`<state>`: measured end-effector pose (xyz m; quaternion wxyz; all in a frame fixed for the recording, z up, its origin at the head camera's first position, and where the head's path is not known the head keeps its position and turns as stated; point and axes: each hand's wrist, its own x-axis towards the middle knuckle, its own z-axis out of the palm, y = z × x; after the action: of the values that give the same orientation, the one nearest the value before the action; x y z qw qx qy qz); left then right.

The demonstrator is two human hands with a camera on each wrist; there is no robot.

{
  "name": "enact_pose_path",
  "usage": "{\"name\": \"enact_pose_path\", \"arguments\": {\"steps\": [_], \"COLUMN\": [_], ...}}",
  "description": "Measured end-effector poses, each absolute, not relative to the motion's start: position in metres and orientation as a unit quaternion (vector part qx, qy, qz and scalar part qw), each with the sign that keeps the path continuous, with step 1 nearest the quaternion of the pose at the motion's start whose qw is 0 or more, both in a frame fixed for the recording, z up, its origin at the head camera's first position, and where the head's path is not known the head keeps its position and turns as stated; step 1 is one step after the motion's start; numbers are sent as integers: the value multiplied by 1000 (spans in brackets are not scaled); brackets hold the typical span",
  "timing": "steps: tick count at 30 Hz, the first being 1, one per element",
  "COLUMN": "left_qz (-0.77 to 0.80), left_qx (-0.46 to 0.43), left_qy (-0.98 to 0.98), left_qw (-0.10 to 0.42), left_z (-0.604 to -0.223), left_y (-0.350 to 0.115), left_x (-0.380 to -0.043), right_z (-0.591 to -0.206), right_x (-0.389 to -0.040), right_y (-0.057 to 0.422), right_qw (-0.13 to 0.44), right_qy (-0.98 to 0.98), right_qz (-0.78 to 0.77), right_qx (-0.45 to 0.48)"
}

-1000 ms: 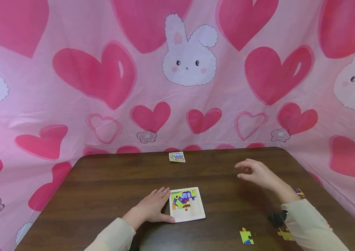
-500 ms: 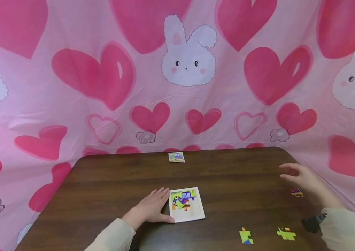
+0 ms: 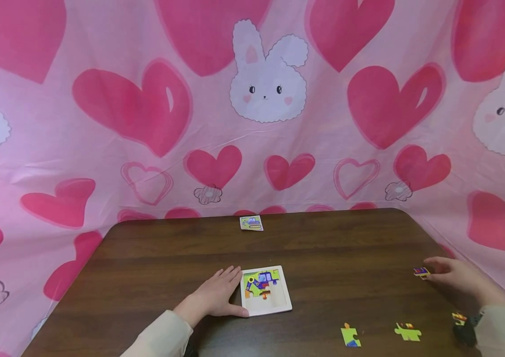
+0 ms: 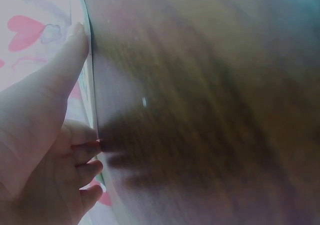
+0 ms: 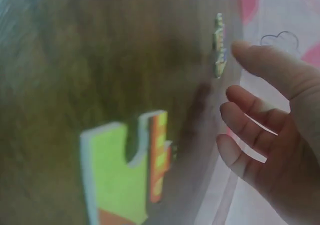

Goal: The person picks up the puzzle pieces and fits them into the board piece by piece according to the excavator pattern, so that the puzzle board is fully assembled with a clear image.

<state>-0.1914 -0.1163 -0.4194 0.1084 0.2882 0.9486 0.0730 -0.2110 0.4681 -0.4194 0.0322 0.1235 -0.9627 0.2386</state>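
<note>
My left hand (image 3: 214,295) lies flat along the left side of a white-framed jigsaw puzzle tray (image 3: 270,312), thumb at the lower corner and fingertips at the upper one. An excavator picture partly fills the tray; its lower right shows bare backing. Over at the table's right, my right hand (image 3: 459,277) reaches down with loosely bent fingers beside a blue-and-red puzzle piece (image 3: 421,272). In the right wrist view a small gap shows between the thumb and that piece (image 5: 219,50). The left wrist view shows the left fingers (image 4: 90,170) along the tray's edge.
Two green puzzle pieces lie near the front: one with a blue corner (image 3: 350,337), another (image 3: 407,333) further right. A red-and-yellow piece (image 3: 459,319) sits by the right wrist strap. A picture card (image 3: 251,223) lies at the table's back edge, before a pink heart-print cloth.
My right hand has moved rightward across the table, then down to the blue-and-red piece, uncovering the pieces near the front right. The left hand and tray have stayed put.
</note>
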Motion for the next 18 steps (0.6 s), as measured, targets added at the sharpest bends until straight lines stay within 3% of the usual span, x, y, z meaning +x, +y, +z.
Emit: {"name": "enact_pose_path", "arguments": {"steps": [18], "left_qz": [71], "left_qx": [290], "left_qy": [949], "left_qw": [107], "left_z": [-417], "left_y": [-116], "left_x": [-188], "right_z": [-425], "right_x": [-214], "right_y": [472], "right_qw": [12], "right_qy": [-969], "right_qz": [215], "right_qx": [119]}}
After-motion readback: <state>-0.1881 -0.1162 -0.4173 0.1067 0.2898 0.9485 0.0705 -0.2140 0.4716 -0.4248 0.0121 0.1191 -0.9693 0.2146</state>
